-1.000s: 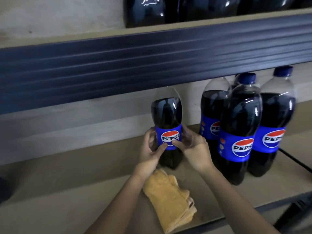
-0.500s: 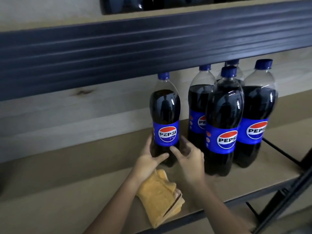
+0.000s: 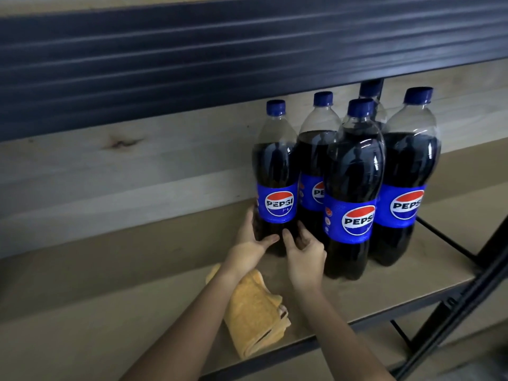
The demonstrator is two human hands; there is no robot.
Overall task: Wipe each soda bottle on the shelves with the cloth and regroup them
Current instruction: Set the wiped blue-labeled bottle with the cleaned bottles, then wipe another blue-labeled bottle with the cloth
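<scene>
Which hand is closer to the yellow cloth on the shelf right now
Left. The left hand grips the bottle with its wrist directly over the yellow cloth; the right hand grips the same bottle, off to the cloth's right.

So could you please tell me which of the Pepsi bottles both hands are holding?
The leftmost dark plastic Pepsi bottle; the left hand and right hand grip its base.

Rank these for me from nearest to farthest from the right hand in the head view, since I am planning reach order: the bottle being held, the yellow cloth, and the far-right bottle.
1. The held bottle, on the left of the group: the right hand is on its base.
2. The yellow cloth, lying below and left of that hand, under the left forearm.
3. The far-right bottle, at the right end of the group.
</scene>
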